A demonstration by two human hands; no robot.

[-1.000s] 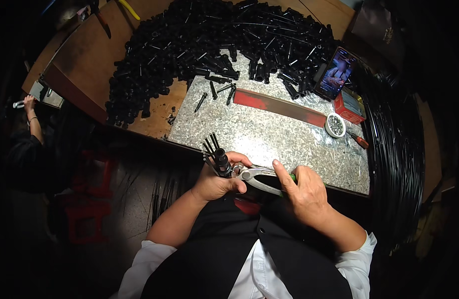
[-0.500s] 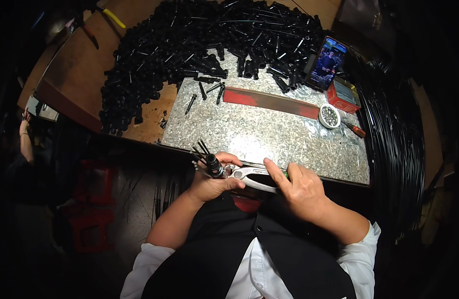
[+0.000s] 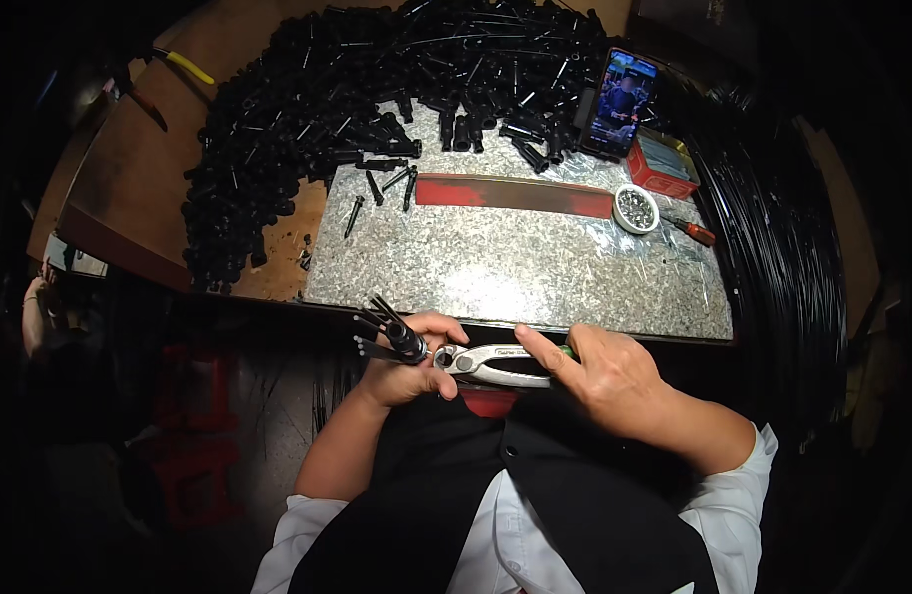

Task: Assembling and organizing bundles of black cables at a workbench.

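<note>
The left hand (image 3: 411,368) is closed in a fist around a small bunch of black plastic pieces (image 3: 382,332), whose thin ends fan out up and to the left from the top of the fist. The right hand (image 3: 599,371) has its fingers wrapped around the handles of a pair of metal pincers (image 3: 490,361), forefinger stretched along the top; the pincers lie level, and their rounded head sits right against the left hand's thumb and the base of the bunch. Both hands are held just off the near edge of the bench (image 3: 515,262), a speckled grey stone slab, above the person's dark vest. Across the far side of the bench lies a big heap of black parts (image 3: 327,109), with a few loose pieces (image 3: 382,188) near a long red bar (image 3: 515,193). To the right stand a phone (image 3: 622,104), a red tin (image 3: 662,168) and a small round dish (image 3: 635,208).
</note>
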